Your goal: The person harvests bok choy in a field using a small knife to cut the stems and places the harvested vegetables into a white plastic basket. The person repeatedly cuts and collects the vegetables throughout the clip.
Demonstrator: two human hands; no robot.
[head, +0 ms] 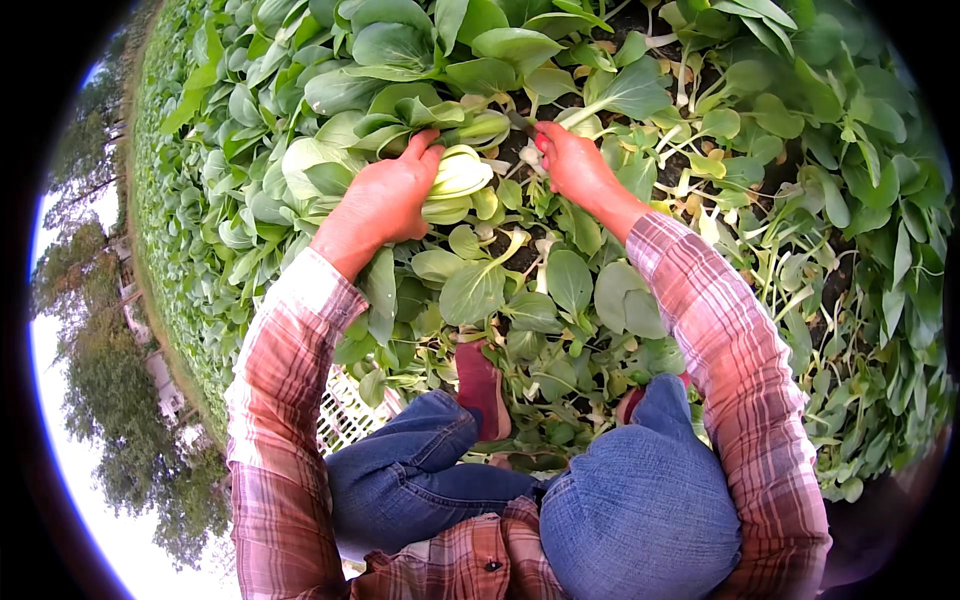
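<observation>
My left hand [394,196] is closed around a head of bok choy [459,174], whose pale cut base points right and whose leaves spread left. A second bok choy base [484,127] shows just above it, by my fingertips; whether I hold it too, I cannot tell. My right hand [574,159] grips a small knife by its red handle [541,141]. The short dark blade [519,120] points up and left, close to that second base. Part of the handle is hidden by my fingers.
Dense standing bok choy [262,105] fills the left and top. Loose leaves [474,289] and cut stubs litter the soil around my shoes [480,390]. A white plastic crate [349,412] stands beside my knee at lower left. More leafy plants [892,225] grow at right.
</observation>
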